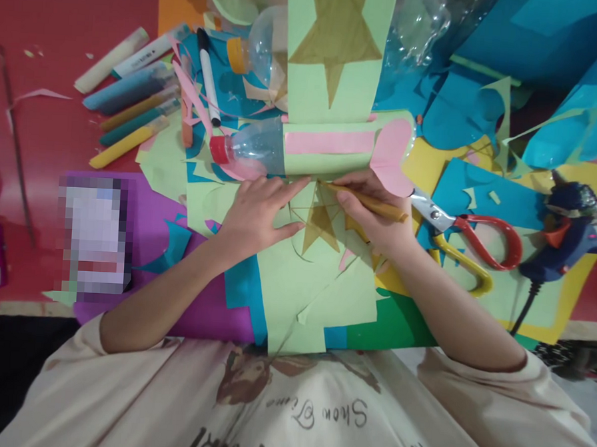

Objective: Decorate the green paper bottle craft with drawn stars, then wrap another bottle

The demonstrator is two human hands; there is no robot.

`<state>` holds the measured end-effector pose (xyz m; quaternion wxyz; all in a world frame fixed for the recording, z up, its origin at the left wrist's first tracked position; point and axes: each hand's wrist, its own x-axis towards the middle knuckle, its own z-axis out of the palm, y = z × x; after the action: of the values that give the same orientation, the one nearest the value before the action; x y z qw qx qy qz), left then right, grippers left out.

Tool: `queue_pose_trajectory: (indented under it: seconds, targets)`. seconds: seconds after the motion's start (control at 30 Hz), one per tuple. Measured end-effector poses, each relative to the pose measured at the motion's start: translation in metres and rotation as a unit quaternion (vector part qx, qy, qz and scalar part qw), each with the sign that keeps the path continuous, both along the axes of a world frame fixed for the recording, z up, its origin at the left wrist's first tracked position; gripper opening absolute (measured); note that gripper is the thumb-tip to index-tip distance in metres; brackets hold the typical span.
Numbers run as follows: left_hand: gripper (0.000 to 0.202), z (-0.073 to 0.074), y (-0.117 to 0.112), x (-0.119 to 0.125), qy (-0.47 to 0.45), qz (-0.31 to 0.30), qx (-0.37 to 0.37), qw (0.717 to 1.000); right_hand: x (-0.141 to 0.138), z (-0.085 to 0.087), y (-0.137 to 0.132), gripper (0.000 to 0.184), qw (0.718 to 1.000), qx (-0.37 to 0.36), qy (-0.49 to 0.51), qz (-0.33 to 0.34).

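My right hand (386, 215) grips a golden-brown marker (374, 202), its tip on the upper point of a small star (320, 230) drawn on pale green paper (319, 291). The star's lower part is coloured in; its upper parts show mostly outline. My left hand (259, 211) lies on the same paper to the left of the star, fingers stretched out. Just beyond both hands lies a plastic bottle (257, 146) with a red cap, wrapped in green and pink paper. Behind it is a green sheet with a large brown star (337, 32).
Red-and-yellow-handled scissors (487, 243) and a blue glue gun (562, 244) lie at right. Several markers (135, 88), a black-capped pen (208, 79) and a blurred phone-like object (98, 233) are at left. An orange-capped bottle (260, 51) lies at the back among paper scraps.
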<state>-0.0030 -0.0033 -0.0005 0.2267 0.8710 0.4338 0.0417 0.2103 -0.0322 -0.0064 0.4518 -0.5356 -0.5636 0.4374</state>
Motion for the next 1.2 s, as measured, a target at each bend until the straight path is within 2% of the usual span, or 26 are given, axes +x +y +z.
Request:
queue_pose_trajectory:
  seconds: [0.27, 0.8, 1.0, 1.2]
  targets:
    - [0.065, 0.0018, 0.0002, 0.0008, 0.008, 0.001, -0.005, 1.0, 0.0028, 0.0002, -0.001, 0.006, 1.0, -0.003, -0.02, 0.015]
    - [0.064, 0.0028, -0.0005, 0.0008, -0.002, 0.005, -0.011, 1.0, 0.0008, 0.0028, -0.0011, 0.004, 0.999, 0.011, -0.032, 0.0]
    - [0.062, 0.0043, -0.0006, 0.001, 0.004, 0.009, -0.019, 1.0, 0.0024, 0.0029, 0.0005, 0.009, 0.998, 0.009, -0.057, 0.032]
    - [0.063, 0.0048, -0.0006, 0.002, 0.007, 0.008, -0.018, 1.0, 0.0, 0.0, -0.0008, 0.004, 1.0, 0.008, -0.024, -0.014]
